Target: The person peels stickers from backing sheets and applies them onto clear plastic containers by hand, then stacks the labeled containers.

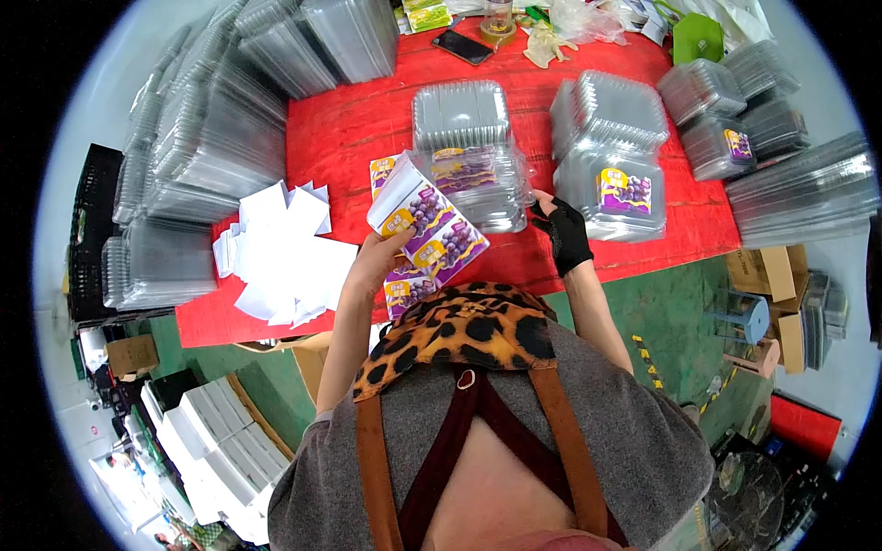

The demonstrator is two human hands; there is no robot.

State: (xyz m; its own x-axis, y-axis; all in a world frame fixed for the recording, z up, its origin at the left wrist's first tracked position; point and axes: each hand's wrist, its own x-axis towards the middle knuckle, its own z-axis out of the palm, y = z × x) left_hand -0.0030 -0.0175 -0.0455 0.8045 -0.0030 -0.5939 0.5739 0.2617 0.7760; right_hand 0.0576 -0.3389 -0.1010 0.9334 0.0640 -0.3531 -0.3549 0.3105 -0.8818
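My left hand (372,262) is closed on a sheet of stickers (427,220) printed with purple grapes on yellow and purple, its white backing showing along one edge. More grape stickers (407,289) lie under it, near the front of the table. My right hand (562,234), in a black fingerless glove, has its fingertips pinched at the right edge of a clear plastic clamshell box (487,204). A grape sticker (464,169) shows on that box. The sheet overlaps the box's left side and partly hides it.
White backing papers (289,253) are heaped at left on the red table (349,138). Tall stacks of clear boxes (220,129) line its left side. At right stand boxes, one with a grape sticker (625,191). A phone (462,47) and a tape roll (498,32) lie at the back.
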